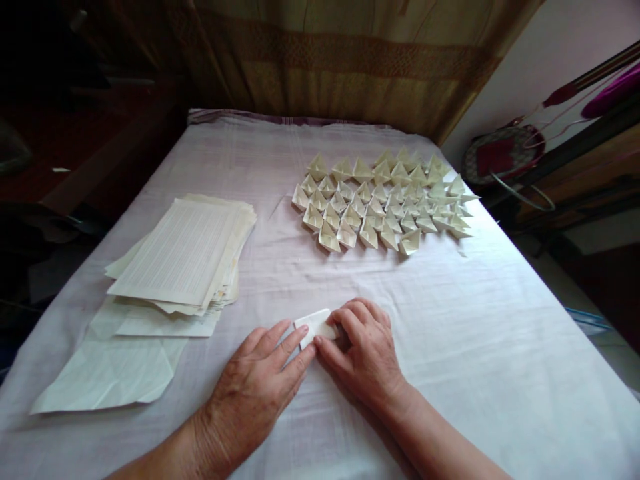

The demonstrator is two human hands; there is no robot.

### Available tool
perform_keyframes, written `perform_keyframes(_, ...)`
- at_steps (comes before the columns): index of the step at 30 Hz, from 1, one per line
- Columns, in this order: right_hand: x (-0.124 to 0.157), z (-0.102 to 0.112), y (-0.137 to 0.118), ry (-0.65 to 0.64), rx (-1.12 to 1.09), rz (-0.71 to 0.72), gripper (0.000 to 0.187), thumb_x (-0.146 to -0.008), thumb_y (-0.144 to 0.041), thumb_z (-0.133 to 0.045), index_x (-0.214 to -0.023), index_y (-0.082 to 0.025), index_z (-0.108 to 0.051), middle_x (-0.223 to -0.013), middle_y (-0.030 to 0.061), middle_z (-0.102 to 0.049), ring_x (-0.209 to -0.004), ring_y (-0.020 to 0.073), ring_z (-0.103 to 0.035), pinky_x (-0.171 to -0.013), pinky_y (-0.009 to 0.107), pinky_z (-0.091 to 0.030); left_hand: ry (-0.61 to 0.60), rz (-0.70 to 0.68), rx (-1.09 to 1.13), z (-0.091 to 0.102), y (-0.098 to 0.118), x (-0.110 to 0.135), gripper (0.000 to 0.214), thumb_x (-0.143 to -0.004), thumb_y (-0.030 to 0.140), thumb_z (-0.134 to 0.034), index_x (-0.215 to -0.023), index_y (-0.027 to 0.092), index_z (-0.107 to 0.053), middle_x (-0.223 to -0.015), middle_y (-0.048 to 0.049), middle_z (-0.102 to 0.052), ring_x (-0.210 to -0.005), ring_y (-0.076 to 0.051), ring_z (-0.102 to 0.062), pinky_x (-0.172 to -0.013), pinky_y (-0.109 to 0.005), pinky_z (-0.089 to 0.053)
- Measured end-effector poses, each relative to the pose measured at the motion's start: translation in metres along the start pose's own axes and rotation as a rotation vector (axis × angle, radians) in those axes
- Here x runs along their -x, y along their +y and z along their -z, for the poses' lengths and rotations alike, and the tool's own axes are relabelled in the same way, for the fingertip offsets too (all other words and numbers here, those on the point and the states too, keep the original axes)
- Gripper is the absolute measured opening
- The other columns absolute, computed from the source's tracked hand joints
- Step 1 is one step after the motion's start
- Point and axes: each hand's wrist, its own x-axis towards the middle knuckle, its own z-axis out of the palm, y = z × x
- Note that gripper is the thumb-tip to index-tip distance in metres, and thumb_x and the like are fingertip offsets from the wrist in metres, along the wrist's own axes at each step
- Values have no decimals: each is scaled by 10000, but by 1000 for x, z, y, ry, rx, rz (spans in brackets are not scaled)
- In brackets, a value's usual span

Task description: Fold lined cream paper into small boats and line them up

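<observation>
A small folded piece of cream paper lies on the white cloth near the table's front edge. My left hand rests flat with its fingers stretched out, the fingertips pressing on the paper's left end. My right hand has its fingers curled and pressed down on the paper's right end, hiding part of it. Beyond the hands, several finished folded paper boats stand in close rows.
A stack of lined paper sheets lies at the left, with a larger crumpled sheet beneath it. A white cloth covers the table. A curtain hangs behind; furniture and a round object stand at the right.
</observation>
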Motion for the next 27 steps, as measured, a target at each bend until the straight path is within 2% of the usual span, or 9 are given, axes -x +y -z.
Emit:
perform_keyframes(6, 1, 1, 0, -19, 16, 3, 150, -803, -276, -714, -877, -218, -598, -896, 30, -609, -933, 229, -528, -854, 382, -369, -20, -7, -18, 2, 1, 0, 313, -1010, 270, -431, -1238, 281, -645, -1298, 15, -664, -1196, -228, -561, -997, -402, -369)
perform_keyframes(12, 1, 7, 12, -35, 9, -17, 166, -789, -295, -747, -867, -230, -615, -935, 27, -618, -954, 226, -543, -870, 385, -361, -42, 5, -35, 4, 2, -3, 294, -1002, 260, -454, -1204, 293, -665, -1278, 17, -676, -1182, -240, -577, -972, -413, -382)
perform_keyframes(21, 0, 9, 17, -34, -36, -30, 153, -764, -249, -779, -808, -226, -634, -884, 6, -624, -924, 209, -558, -867, 370, -360, -67, -26, -20, 10, -5, -7, 264, -971, 318, -530, -1196, 306, -667, -1275, 23, -678, -1230, -242, -543, -1000, -410, -349)
perform_keyframes(27, 0, 8, 17, -20, -48, -38, 191, -735, -233, -810, -796, -219, -630, -880, 5, -630, -920, 211, -560, -861, 372, -354, -60, -37, -42, 11, -6, -5, 263, -982, 327, -509, -1188, 309, -672, -1274, 33, -680, -1254, -244, -526, -1034, -417, -319)
